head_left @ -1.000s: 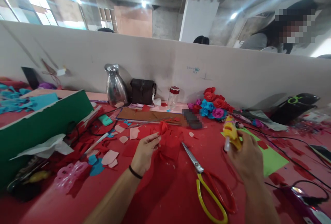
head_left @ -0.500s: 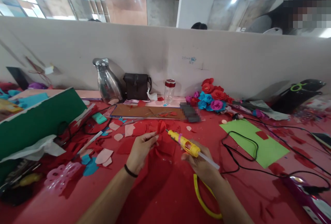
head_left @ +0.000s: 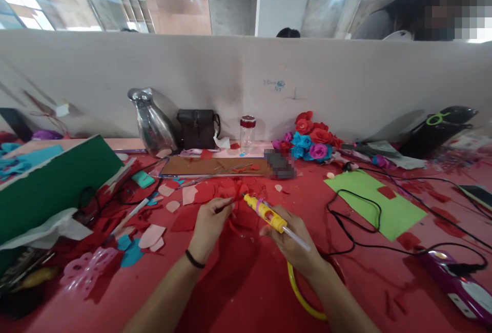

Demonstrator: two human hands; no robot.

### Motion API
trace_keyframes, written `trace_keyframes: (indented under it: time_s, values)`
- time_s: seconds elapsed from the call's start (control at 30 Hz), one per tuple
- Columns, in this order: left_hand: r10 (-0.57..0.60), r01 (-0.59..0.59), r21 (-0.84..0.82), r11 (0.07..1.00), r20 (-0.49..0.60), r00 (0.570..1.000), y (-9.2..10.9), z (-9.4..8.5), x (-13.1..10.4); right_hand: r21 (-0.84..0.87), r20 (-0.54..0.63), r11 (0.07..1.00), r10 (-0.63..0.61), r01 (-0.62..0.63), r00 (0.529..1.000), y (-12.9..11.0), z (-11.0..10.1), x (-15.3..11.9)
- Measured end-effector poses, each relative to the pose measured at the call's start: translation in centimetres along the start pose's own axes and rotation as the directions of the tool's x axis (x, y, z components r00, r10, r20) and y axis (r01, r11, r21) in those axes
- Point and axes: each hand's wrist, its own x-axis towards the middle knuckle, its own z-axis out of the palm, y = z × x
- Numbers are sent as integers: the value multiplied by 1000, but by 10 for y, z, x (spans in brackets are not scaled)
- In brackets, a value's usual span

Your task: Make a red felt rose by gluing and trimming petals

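Observation:
My left hand (head_left: 207,226), with a dark band at the wrist, pinches a thin red petal (head_left: 239,192) between thumb and fingertips. It is hard to tell from the red scraps behind it. My right hand (head_left: 294,235) is wrapped round a yellow hot glue gun (head_left: 265,212). A whitish glue stick (head_left: 298,238) pokes out of its rear. The nozzle points left, close to the pinched petal; whether they touch I cannot tell. Under both hands, red material lies on the red tabletop (head_left: 230,302). Loose red and pink petals (head_left: 189,194) are scattered beyond my left hand.
A brown board (head_left: 207,166), metal jug (head_left: 156,123), dark bag (head_left: 197,129) and glass jar (head_left: 247,137) line the back. Paper flowers (head_left: 317,138) stand right of them. A black cable (head_left: 351,241) crosses the green sheet (head_left: 380,207) to a purple power strip (head_left: 453,282).
The view has shifted slightly. The red petal has turned and now looks thinner, nearly edge-on. The glue gun stays in my right hand, its nozzle still near the left fingertips.

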Motion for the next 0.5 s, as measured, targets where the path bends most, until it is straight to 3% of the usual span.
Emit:
trace_keyframes:
  time_s: [0.3,0.5]
  values:
    - [176,-173,162,972,-6,984,-1,0,1,-172,20,985,2,1,1000,1,0,-2]
    - [217,-211,192,958,-12,976,-2,0,2,-192,57,981,-7,18,998,1,1,-2]
